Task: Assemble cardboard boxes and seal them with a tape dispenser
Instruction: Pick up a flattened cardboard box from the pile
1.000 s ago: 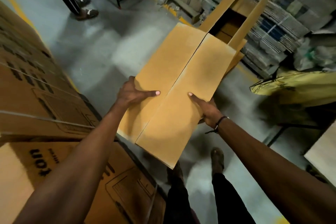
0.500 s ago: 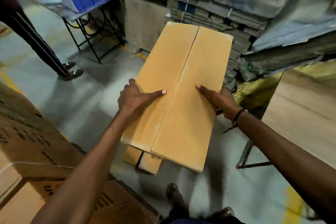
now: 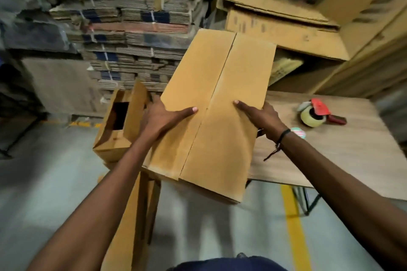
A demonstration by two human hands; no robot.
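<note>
I carry a plain brown cardboard box (image 3: 220,86) in both hands, its two flaps folded closed with a seam down the middle. My left hand (image 3: 163,116) grips its left side, thumb lying across the left flap. My right hand (image 3: 262,116) grips the right side, thumb on the right flap. The box hangs over the near left corner of a wooden table (image 3: 341,156). A red tape dispenser (image 3: 317,114) with a roll of tape lies on the table to the right of my right hand.
A small tape roll (image 3: 298,133) lies by my right wrist. An opened box (image 3: 119,123) stands on the floor at left, flat cardboard (image 3: 132,215) leaning below it. Stacks of flattened cartons (image 3: 132,28) fill the back; big boxes (image 3: 286,24) rise behind the table.
I have turned right with the box: the walkway and the other person have left the view, and the table with the tape dispenser has come in. My grip on the box is unchanged.
</note>
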